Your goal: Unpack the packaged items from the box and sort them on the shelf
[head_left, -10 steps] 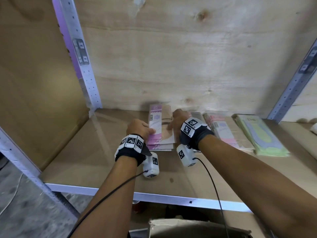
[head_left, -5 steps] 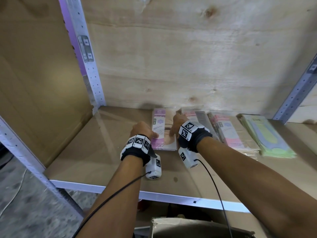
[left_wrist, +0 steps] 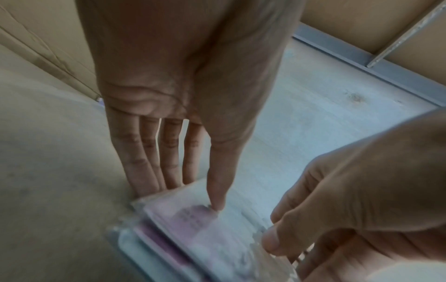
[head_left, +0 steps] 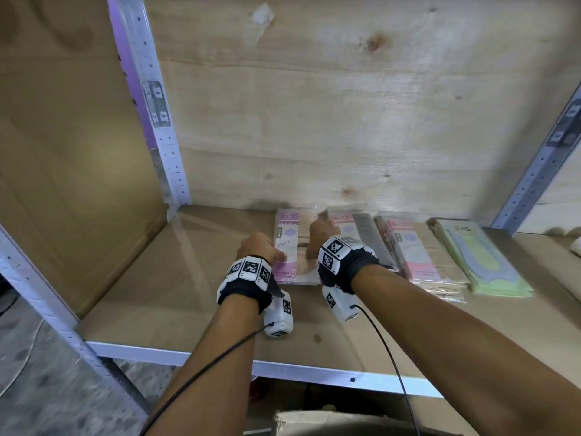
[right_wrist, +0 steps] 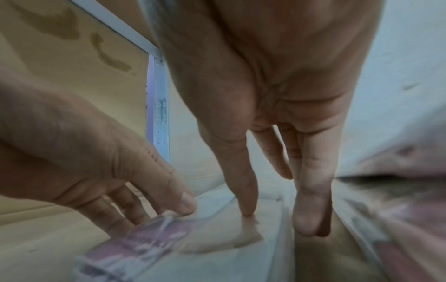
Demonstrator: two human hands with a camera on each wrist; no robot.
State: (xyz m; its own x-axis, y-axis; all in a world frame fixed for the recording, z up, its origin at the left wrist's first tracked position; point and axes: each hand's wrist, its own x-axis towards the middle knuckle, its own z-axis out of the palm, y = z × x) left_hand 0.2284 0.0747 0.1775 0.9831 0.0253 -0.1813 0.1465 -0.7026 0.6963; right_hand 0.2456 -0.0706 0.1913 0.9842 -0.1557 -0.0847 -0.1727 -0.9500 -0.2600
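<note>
Both hands lie straight-fingered, pressing — not clasping — the purple packet stack [head_left: 290,247]: left hand [head_left: 256,247] at its 9 o'clock edge, right hand [head_left: 319,236] at 3 o'clock, on the shelf [head_left: 163,278] board.

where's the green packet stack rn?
Head view: the stack of flat green plastic packets lies at the right end of the shelf's row, beside the pink packet stack, near the right metal upright.

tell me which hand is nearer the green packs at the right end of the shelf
Right. The right hand rests on the purple-labelled stack's right side, on the side toward the green packs; the left hand is at that stack's left edge, farther away.
</note>
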